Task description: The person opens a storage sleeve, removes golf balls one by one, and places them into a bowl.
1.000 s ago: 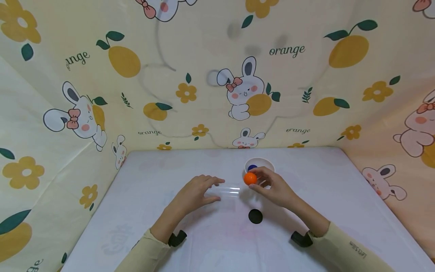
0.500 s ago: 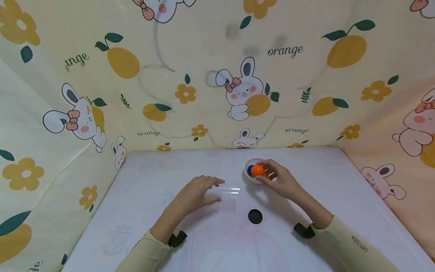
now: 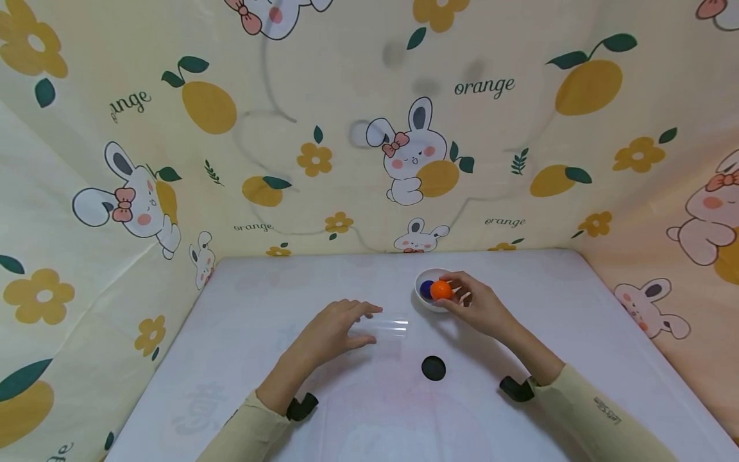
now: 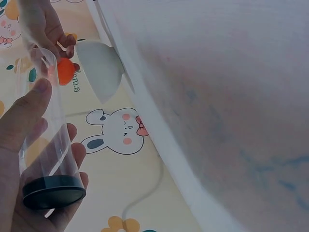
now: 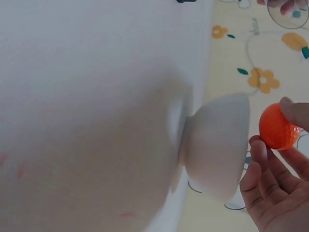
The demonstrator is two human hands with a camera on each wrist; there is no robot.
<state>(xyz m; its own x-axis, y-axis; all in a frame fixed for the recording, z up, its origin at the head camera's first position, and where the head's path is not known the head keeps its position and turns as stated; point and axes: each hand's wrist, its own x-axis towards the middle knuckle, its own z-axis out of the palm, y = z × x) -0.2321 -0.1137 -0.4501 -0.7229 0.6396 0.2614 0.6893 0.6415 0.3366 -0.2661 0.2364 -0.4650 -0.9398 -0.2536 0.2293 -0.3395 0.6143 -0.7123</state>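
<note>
Item 1. Orange ball point(image 3: 441, 290): small, dimpled, held at the rim of the white bowl point(image 3: 421, 298), just above its hollow. The right hand point(image 3: 479, 308) pinches it between thumb and fingertips point(image 5: 293, 112), with the remaining fingers loosely curled beneath. The grip is light and from the side, which leaves the underside of the ball free over the bowl's opening.

Item 2. White bowl: footed, standing upright on the worktop point(image 3: 577, 333) toward the far side. A dark blue ball point(image 3: 426, 289) lies inside, just beside the orange one.

Item 3. Clear plastic tube point(image 3: 388, 326): lying on its side, with its black end cap point(image 4: 53, 192) seated against the palm. The left hand point(image 3: 331, 330) grips it, thumb over the wall and fingers curled beneath, so the open mouth points toward the bowl and the tube cannot roll.

Item 4. Black round lid point(image 3: 433, 367): flat on the worktop, apart from both hands, nearer the person.
</note>
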